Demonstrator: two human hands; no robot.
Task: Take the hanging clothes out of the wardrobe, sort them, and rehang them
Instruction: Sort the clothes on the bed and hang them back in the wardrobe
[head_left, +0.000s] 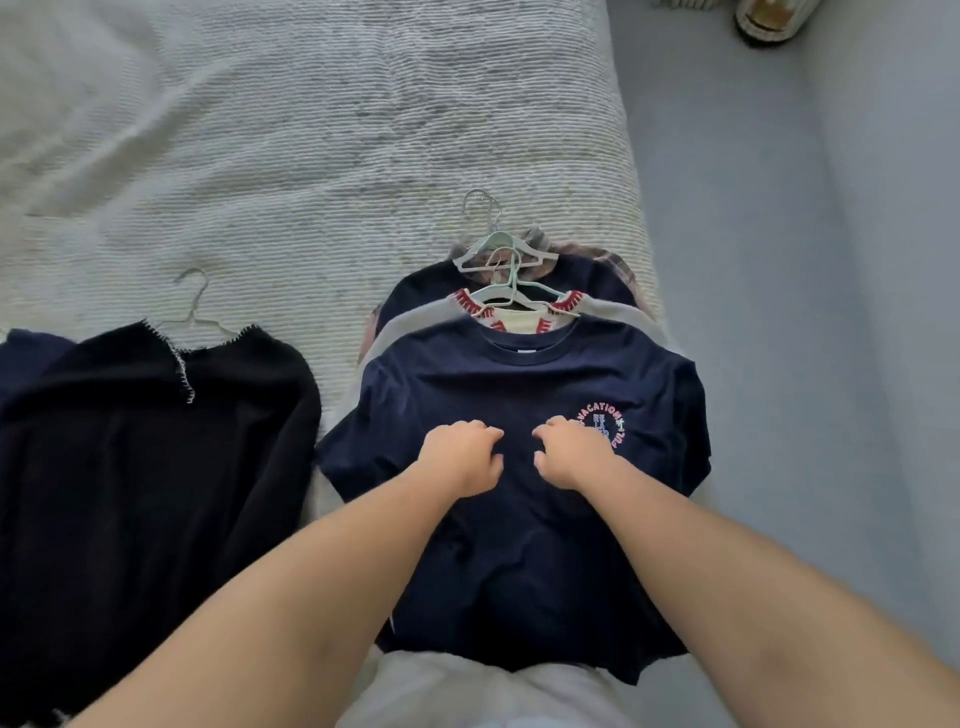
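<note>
Both my hands on navy tee (519, 395), top of right pile on bed (260, 130). Left hand (462, 457), right hand (571, 452): fingers curled, pinching chest fabric, likely to settle it. Black top (156, 467) apart at left: separate sort pile.

Navy T-shirt (467, 374) (red-and-blue round print), black cardigan (130, 467) with white edge stitching, mint hangers (498, 249), white ribbed bedspread (260, 130)

Both your arms are stretched forward, hands close together.
Your left hand (462, 454) and right hand (571, 449) lie knuckles up, fingers curled down and inward, fingertips nearly facing each other, forearms bare.
</note>
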